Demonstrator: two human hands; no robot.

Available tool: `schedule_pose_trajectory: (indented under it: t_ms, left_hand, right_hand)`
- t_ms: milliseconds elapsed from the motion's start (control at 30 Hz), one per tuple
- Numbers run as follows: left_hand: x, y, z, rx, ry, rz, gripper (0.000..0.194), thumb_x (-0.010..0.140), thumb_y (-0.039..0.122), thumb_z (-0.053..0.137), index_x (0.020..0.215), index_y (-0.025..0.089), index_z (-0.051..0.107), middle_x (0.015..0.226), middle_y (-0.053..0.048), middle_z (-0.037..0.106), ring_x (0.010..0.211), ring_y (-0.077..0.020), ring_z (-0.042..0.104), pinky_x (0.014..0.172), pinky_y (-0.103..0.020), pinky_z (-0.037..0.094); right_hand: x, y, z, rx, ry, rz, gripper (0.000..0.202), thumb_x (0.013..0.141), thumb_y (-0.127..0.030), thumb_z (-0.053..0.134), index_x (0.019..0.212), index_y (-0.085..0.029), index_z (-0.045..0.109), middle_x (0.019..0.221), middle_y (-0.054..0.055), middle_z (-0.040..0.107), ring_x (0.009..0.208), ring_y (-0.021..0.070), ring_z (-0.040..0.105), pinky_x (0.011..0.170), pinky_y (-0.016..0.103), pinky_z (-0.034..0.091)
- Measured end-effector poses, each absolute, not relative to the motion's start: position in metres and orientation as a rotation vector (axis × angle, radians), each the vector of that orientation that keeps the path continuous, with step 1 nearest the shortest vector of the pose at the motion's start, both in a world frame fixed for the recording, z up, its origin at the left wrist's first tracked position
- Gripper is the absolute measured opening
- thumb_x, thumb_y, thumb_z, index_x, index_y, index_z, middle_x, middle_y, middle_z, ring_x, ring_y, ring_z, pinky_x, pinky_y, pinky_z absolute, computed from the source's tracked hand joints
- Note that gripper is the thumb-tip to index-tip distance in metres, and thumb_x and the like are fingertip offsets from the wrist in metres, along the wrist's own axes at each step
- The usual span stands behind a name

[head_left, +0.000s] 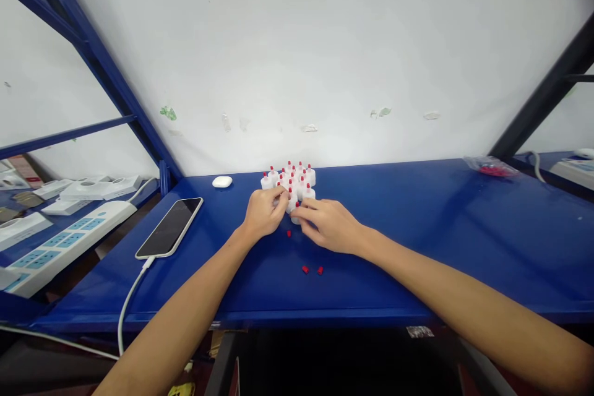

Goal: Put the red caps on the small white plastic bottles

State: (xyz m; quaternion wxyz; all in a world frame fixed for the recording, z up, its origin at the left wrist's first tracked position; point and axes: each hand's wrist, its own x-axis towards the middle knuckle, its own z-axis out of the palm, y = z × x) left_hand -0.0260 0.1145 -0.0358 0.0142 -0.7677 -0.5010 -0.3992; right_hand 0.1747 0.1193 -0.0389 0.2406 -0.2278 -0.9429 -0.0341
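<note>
Now both hands, left hand [263, 213] and right hand [327, 224], pinch one small bottle [295, 213] between fingertips, just before the bottle cluster [290, 179] (too crowded to count), three red caps [305, 269] lying loose behind on open blue shelf [440, 229].

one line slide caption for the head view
Both hands, left hand and right hand, meet at red-capped white bottles on blue shelf.

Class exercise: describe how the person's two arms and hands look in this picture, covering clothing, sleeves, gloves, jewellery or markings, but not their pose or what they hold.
Both forearms are bare from the bottom edge of the picture to the wrists: no sleeves show. The left hand and right hand wear no gloves. No watch, bracelet, ring, tattoo or other marking can be seen on either arm or hand.
</note>
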Motion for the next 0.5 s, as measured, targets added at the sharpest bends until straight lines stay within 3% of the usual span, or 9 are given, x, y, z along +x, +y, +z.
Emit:
schedule_pose_trajectory:
  t_ms: [167,300,400,500]
  left_hand:
    - [-0.029,0.114,-0.039,-2.447,-1.468,-1.35,0.04,0.096,0.033,0.038,0.074,0.015,0.066,0.051,0.002,0.05,0.048,-0.0108,0.045,0.055,-0.025,0.034]
    - [-0.03,0.113,-0.042,-2.622,-1.34,-1.496,0.047,0.098,0.045,0.029,0.095,0.015,0.065,0.052,0.003,0.051,0.049,-0.0125,0.049,0.056,-0.025,0.039]
    - [-0.028,0.11,-0.042,-2.723,-1.291,-1.638,0.049,0.096,0.051,0.029,0.117,0.015,0.055,0.053,0.005,0.052,0.046,-0.0126,0.048,0.053,-0.024,0.04]
    - [-0.026,0.109,-0.041,-2.774,-1.278,-1.735,0.05,0.095,0.055,0.03,0.122,0.017,0.048,0.053,0.006,0.054,0.042,-0.0119,0.046,0.05,-0.023,0.039]
  right_hand:
    - [0.172,0.112,-0.041,-0.602,-2.792,0.042,0.029,0.1,-0.026,0.048,0.122,-0.024,0.066,0.095,0.005,0.067,0.075,0.0151,0.064,0.063,0.026,0.042]
    - [0.167,0.115,-0.044,-0.585,-2.825,0.126,0.024,0.1,-0.024,0.049,0.107,-0.021,0.072,0.092,0.006,0.068,0.075,0.0162,0.066,0.065,0.027,0.045]
    - [0.165,0.115,-0.044,-0.547,-2.6,0.307,0.015,0.093,-0.017,0.056,0.094,-0.015,0.071,0.089,0.007,0.07,0.076,0.0167,0.066,0.07,0.028,0.049]
    - [0.162,0.112,-0.042,-0.629,-2.154,0.73,0.006,0.086,-0.017,0.063,0.088,-0.016,0.068,0.075,0.002,0.068,0.063,0.0128,0.065,0.063,0.024,0.05]
